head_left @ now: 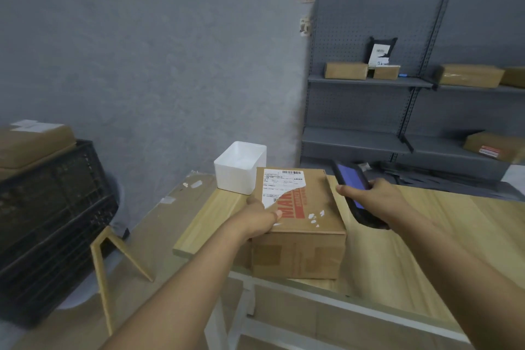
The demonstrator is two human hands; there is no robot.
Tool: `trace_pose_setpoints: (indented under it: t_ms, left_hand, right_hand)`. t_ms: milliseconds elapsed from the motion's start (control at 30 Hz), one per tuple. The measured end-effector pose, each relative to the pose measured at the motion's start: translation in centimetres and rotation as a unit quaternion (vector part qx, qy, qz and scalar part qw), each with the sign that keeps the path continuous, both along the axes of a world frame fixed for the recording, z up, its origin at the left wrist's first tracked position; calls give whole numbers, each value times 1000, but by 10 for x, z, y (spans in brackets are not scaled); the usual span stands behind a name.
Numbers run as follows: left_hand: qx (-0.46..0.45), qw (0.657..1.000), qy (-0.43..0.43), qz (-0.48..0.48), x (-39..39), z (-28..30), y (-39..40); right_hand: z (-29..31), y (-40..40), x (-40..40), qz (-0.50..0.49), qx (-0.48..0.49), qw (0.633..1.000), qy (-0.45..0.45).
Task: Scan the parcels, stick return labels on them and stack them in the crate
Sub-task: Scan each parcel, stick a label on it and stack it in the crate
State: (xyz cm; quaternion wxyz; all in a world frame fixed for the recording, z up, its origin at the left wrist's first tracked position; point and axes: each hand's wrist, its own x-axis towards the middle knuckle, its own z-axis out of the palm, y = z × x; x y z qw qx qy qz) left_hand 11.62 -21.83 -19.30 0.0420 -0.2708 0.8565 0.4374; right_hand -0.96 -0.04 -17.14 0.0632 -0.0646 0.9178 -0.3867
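Observation:
A brown cardboard parcel (304, 216) with a torn white shipping label (279, 183) and red print sits on the wooden table (426, 236) near its left end. My left hand (260, 220) grips the parcel's left top edge, thumb on top. My right hand (369, 196) holds a black handheld scanner (350, 182) with a lit blue screen just right of the parcel. A black plastic crate (51, 221) stands at the left on the floor side, with a brown parcel (31, 142) lying on top of it.
A white open plastic bin (241, 167) stands on the table behind the parcel. Grey metal shelving (397, 111) at the back right carries several brown parcels. A wooden trestle leg (113, 258) stands between crate and table. The table's front edge runs below the parcel.

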Motion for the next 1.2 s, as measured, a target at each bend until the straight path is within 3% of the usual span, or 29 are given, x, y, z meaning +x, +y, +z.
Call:
trace_pose_setpoints:
  t_ms: [200, 433, 800, 967, 1200]
  left_hand:
    - [-1, 1000, 23, 5, 4, 0, 2]
    - [15, 999, 44, 3, 8, -1, 4]
    - [32, 998, 53, 1, 13, -2, 4]
    - [33, 997, 63, 7, 12, -2, 3]
    - [38, 997, 62, 4, 7, -3, -1]
  right_hand:
    - [49, -28, 39, 81, 154, 983, 52]
    - [54, -32, 59, 106, 219, 969, 49]
    - [49, -26, 56, 85, 184, 977, 62]
    - [21, -7, 43, 13, 151, 985, 77]
    - [-39, 22, 24, -63, 145, 987, 18]
